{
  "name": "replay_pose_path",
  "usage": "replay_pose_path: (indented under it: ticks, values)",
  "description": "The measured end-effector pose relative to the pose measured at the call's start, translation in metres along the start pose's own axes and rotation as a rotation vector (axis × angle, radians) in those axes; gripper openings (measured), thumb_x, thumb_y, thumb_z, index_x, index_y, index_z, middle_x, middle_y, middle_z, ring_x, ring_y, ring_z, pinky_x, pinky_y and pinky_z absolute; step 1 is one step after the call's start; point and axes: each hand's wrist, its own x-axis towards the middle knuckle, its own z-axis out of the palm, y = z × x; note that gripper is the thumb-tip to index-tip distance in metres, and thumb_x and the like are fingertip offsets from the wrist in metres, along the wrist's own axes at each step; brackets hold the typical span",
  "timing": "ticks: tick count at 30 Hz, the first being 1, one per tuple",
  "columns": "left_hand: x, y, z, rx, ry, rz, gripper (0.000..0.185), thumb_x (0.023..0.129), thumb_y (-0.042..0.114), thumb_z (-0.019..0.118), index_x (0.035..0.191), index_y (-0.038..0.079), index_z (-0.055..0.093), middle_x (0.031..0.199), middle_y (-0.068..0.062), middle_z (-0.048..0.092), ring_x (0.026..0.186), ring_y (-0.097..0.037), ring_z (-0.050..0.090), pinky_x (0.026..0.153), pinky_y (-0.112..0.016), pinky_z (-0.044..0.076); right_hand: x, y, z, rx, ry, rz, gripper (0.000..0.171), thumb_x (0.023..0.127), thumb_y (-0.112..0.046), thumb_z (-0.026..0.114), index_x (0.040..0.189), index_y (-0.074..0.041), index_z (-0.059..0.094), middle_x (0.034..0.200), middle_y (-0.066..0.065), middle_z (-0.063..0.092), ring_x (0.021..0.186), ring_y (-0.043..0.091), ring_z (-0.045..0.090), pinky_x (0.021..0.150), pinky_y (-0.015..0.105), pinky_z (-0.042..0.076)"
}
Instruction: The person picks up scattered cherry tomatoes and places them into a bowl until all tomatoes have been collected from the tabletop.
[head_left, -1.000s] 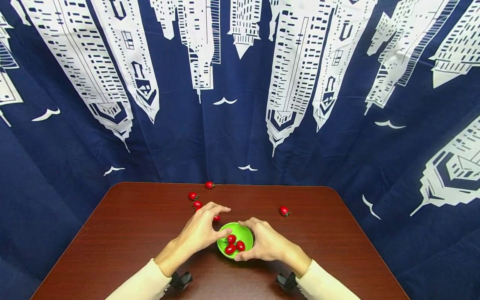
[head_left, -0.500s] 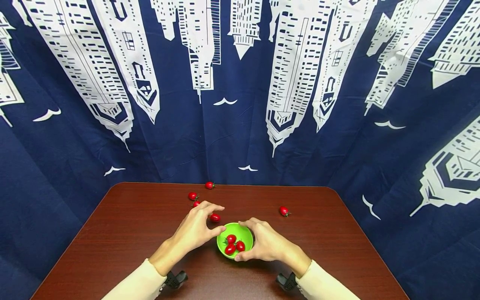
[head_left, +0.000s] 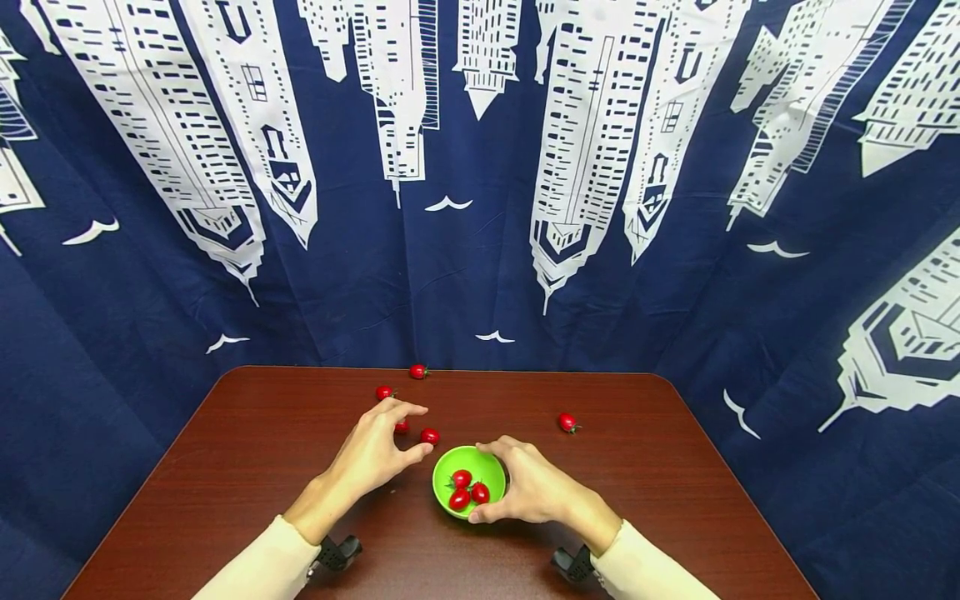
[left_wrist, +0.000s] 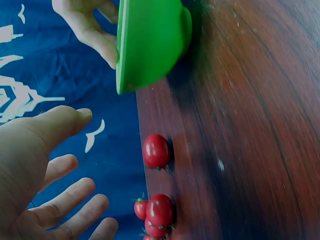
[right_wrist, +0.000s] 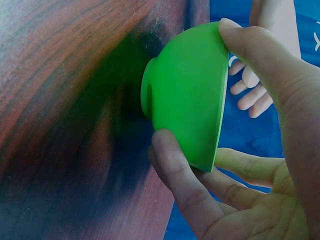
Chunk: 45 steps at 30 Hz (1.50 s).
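Observation:
My right hand grips the green bowl by its right side, thumb at the near rim and fingers round the far side. Three cherry tomatoes lie in the bowl. Left of the bowl, my left hand hovers over the table with thumb and fingers spread apart and nothing between them. A loose cherry tomato lies just past its thumb tip, and another tomato shows partly behind the hand. In the right wrist view the bowl stands upright in my fingers; whether its foot touches the table I cannot tell.
The brown table ends at a dark blue curtain with white buildings. Toward the back lie a tomato near the edge and a second tomato beyond my left hand. A single tomato sits at the right.
My left hand has drawn away from the bowl to the left, uncovering the loose tomato by its thumb. My right hand and the bowl have stayed in place.

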Motion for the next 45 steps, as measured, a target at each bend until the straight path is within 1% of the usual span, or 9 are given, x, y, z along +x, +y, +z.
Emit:
replay_pose_path:
  ticks: [4, 9, 15, 19, 23, 29, 33, 38, 45]
  values:
    - [0.001, -0.009, -0.001, 0.005, 0.014, -0.004, 0.052, 0.089, 0.025, 0.103, 0.137, 0.015, 0.084, 0.129, -0.009, 0.081, 0.111, -0.033, 0.077, 0.099, -0.051, 0.068, 0.0, 0.0, 0.0, -0.004, 0.004, 0.0, 0.099, 0.078, -0.051, 0.108, 0.153, 0.001, 0.071, 0.137, 0.007, 0.079, 0.12, 0.022, 0.077, 0.104, 0.032, 0.067]
    - [0.002, -0.02, -0.003, 0.007, 0.02, 0.001, 0.05, 0.088, 0.024, 0.103, 0.134, 0.014, 0.085, 0.124, -0.01, 0.081, 0.107, -0.032, 0.076, 0.097, -0.049, 0.068, 0.0, 0.0, 0.0, -0.016, 0.01, -0.001, 0.099, 0.077, -0.052, 0.108, 0.152, 0.001, 0.071, 0.135, 0.006, 0.079, 0.118, 0.021, 0.076, 0.103, 0.031, 0.067]
    - [0.005, -0.032, -0.002, 0.006, 0.0, -0.021, 0.051, 0.087, 0.023, 0.103, 0.134, 0.014, 0.085, 0.124, -0.01, 0.081, 0.105, -0.031, 0.075, 0.095, -0.046, 0.067, -0.001, 0.0, 0.001, -0.006, 0.009, -0.006, 0.099, 0.077, -0.051, 0.108, 0.152, 0.002, 0.071, 0.133, 0.006, 0.079, 0.117, 0.021, 0.077, 0.101, 0.029, 0.066]
    - [0.007, -0.039, 0.0, 0.009, -0.019, -0.033, 0.052, 0.086, 0.021, 0.104, 0.134, 0.012, 0.084, 0.128, -0.009, 0.081, 0.108, -0.032, 0.077, 0.098, -0.047, 0.067, -0.001, 0.0, 0.001, -0.002, 0.008, -0.005, 0.098, 0.077, -0.051, 0.108, 0.151, 0.002, 0.071, 0.135, 0.007, 0.079, 0.117, 0.022, 0.077, 0.102, 0.028, 0.066]
    - [0.009, -0.044, 0.003, 0.01, -0.035, -0.029, 0.052, 0.086, 0.02, 0.104, 0.133, 0.011, 0.085, 0.128, -0.007, 0.082, 0.112, -0.032, 0.079, 0.103, -0.051, 0.067, -0.002, 0.0, 0.001, -0.007, 0.01, -0.005, 0.098, 0.077, -0.051, 0.108, 0.151, 0.002, 0.071, 0.135, 0.007, 0.079, 0.118, 0.022, 0.077, 0.102, 0.029, 0.066]
    - [0.011, -0.05, 0.007, 0.013, -0.054, -0.022, 0.049, 0.086, 0.016, 0.104, 0.13, 0.008, 0.085, 0.125, -0.009, 0.082, 0.112, -0.033, 0.08, 0.105, -0.052, 0.067, -0.002, 0.0, 0.001, -0.013, 0.008, 0.006, 0.098, 0.078, -0.053, 0.108, 0.152, 0.0, 0.071, 0.136, 0.005, 0.079, 0.119, 0.019, 0.075, 0.101, 0.028, 0.065]
    - [0.012, -0.052, 0.008, 0.028, -0.062, -0.017, 0.048, 0.086, 0.014, 0.104, 0.129, 0.008, 0.085, 0.125, -0.008, 0.081, 0.112, -0.032, 0.08, 0.104, -0.052, 0.068, -0.003, -0.001, 0.002, -0.007, 0.007, 0.006, 0.098, 0.078, -0.052, 0.108, 0.152, 0.0, 0.071, 0.134, 0.004, 0.079, 0.118, 0.017, 0.075, 0.101, 0.027, 0.065]
    - [0.013, -0.054, 0.009, 0.045, -0.068, -0.015, 0.046, 0.085, 0.015, 0.104, 0.127, 0.008, 0.086, 0.122, -0.006, 0.08, 0.11, -0.03, 0.08, 0.101, -0.05, 0.068, -0.002, -0.001, 0.001, -0.004, 0.007, 0.006, 0.098, 0.078, -0.051, 0.109, 0.153, 0.0, 0.071, 0.132, 0.003, 0.079, 0.117, 0.016, 0.075, 0.1, 0.027, 0.065]
    - [0.016, -0.053, 0.009, 0.063, -0.087, -0.03, 0.041, 0.085, 0.013, 0.104, 0.122, 0.008, 0.088, 0.115, -0.005, 0.077, 0.103, -0.026, 0.08, 0.096, -0.044, 0.069, -0.003, -0.002, 0.001, -0.009, 0.009, 0.009, 0.098, 0.077, -0.051, 0.108, 0.152, 0.0, 0.071, 0.137, 0.005, 0.078, 0.119, 0.017, 0.075, 0.102, 0.027, 0.065]
